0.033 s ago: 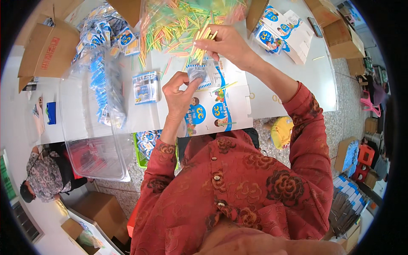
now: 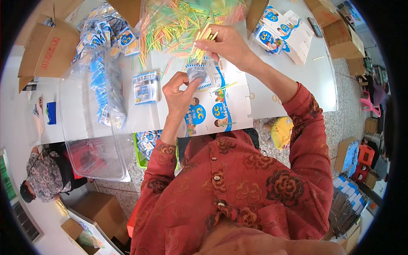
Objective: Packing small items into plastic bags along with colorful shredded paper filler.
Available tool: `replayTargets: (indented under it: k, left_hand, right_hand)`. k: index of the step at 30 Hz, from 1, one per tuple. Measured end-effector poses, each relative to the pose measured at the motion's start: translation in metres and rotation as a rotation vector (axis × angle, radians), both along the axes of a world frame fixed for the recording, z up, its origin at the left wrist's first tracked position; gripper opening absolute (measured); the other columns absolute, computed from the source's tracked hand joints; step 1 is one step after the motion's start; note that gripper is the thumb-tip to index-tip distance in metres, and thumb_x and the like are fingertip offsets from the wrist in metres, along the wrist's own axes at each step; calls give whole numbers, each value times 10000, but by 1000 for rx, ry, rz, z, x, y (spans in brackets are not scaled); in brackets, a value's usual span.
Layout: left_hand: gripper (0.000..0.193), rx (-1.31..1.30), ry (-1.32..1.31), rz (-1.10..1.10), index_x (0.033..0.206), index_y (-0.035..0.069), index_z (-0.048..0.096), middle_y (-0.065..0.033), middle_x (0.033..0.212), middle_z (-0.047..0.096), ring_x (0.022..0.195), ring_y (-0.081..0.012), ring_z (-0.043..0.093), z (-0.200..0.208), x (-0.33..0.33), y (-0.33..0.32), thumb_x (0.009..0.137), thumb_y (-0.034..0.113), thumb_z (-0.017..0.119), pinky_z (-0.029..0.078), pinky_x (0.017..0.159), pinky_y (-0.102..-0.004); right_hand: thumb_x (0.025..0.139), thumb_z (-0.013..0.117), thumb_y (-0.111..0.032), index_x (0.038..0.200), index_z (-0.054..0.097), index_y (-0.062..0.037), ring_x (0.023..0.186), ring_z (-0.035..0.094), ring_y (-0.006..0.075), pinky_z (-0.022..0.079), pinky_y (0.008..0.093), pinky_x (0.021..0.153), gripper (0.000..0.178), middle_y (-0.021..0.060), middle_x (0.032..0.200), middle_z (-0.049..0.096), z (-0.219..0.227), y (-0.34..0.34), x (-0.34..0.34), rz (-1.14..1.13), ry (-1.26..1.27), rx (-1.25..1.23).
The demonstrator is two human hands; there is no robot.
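Note:
My left hand point(image 2: 176, 92) pinches a small clear packet point(image 2: 197, 73) with blue-striped edges between thumb and fingers. Just above it, my right hand point(image 2: 233, 46) grips a bunch of thin yellow sticks point(image 2: 204, 36), their lower ends pointing down toward the packet. Beyond both hands lies a heap of yellow, green and pink sticks point(image 2: 168, 36) by an open plastic bag point(image 2: 193, 9). Beneath my hands is a flattened white printed carton point(image 2: 239, 108), a few loose sticks on it. Left of my left hand rests a similar striped packet point(image 2: 145, 88).
At left, a clear plastic tray point(image 2: 72, 158) overhangs the table edge, near a row of packets point(image 2: 100, 89). Behind it are piled packets point(image 2: 95, 29) and a cardboard box point(image 2: 49, 53). More printed cartons point(image 2: 293, 36) lie at right. A green basket point(image 2: 140, 154) stands below the table.

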State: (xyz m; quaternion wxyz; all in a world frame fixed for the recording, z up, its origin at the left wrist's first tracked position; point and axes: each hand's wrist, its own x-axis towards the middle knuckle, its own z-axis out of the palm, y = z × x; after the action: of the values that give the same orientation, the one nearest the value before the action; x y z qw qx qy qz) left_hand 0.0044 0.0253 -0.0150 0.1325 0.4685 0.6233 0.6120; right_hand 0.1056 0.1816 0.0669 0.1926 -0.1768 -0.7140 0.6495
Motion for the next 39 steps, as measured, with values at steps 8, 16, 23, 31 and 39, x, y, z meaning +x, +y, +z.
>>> replayTargets:
  k: [8,16,23,31,39]
  left_hand:
    - [222,35,-217,-7,606,-32,506,-29,605,508,547,-81,443,-5,7,2,681,12,710,345,495,-224]
    - [108,-56,-522,-71,686,3,601,26,604,525,555,-20,433,10,13,-1,740,30,691,331,490,-179]
    - [98,-89,-519,-103,719,-5,617,-2,646,589,592,-24,504,15,6,0,755,49,691,387,524,-166]
    - [100,-101,-359,-101,718,-9,616,9,636,584,580,-24,501,7,-10,11,750,44,696,393,521,-167]
    - [89,-70,-628,-121,708,-7,624,17,642,582,567,-10,479,9,-5,12,766,27,682,375,503,-153]
  right_hand:
    - [850,615,-161,916,601,-21,478,448,35,342,182,433,155,-11,613,540,1,-1,5,-92,96,107]
    - [762,659,-16,896,615,-8,795,576,109,464,230,665,141,89,908,614,2,-12,13,-19,315,740]
    - [775,643,-15,905,613,-6,799,577,101,461,228,675,133,67,882,617,12,-4,15,114,195,564]
    - [816,613,-51,935,617,-15,817,579,77,473,224,669,124,47,901,620,10,-4,6,1,71,387]
    - [815,614,-31,932,613,-13,806,590,97,474,209,653,119,63,911,623,1,2,7,-14,279,555]
